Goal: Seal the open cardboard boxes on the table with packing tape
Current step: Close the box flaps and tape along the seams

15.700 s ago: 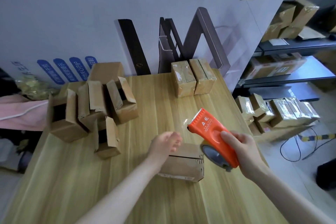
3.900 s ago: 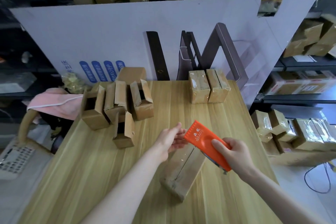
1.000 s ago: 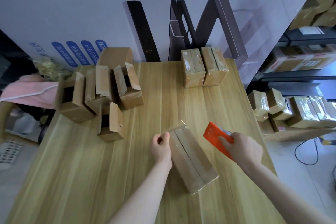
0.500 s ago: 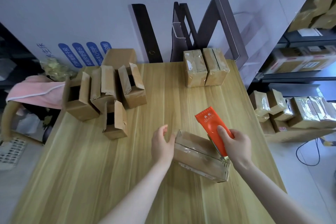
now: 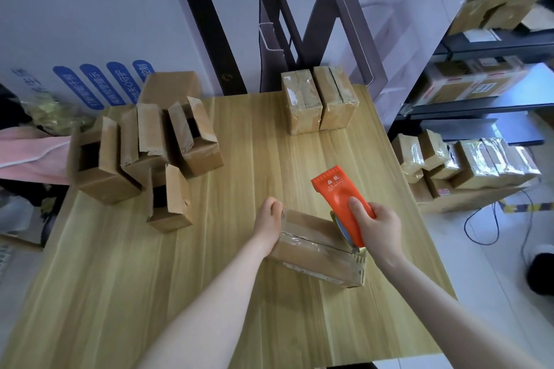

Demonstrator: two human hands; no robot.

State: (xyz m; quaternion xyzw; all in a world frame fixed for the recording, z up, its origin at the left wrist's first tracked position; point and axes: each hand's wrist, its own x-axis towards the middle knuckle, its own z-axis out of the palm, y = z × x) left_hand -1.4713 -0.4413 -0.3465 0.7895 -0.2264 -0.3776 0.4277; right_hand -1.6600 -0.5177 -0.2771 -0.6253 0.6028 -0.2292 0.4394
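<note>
A long cardboard box (image 5: 317,252) lies on the wooden table (image 5: 227,302) in front of me, partly wrapped in clear tape. My left hand (image 5: 268,220) grips its left end. My right hand (image 5: 376,225) holds an orange tape dispenser (image 5: 337,198) whose roll end rests on the box's right top edge. Several open boxes (image 5: 144,153) with raised flaps stand at the table's left. Two taped boxes (image 5: 319,99) sit side by side at the far edge.
A white board with blue labels (image 5: 99,84) leans behind the table, with dark brown profiles (image 5: 353,27) against it. Shelves and a pile of taped boxes (image 5: 467,162) are on the right. A pink cloth (image 5: 30,153) lies off the left edge.
The box has tipped a little nearer and lies more level. My left hand has closed round its left end. The dispenser stays at the right end, slightly lower.
</note>
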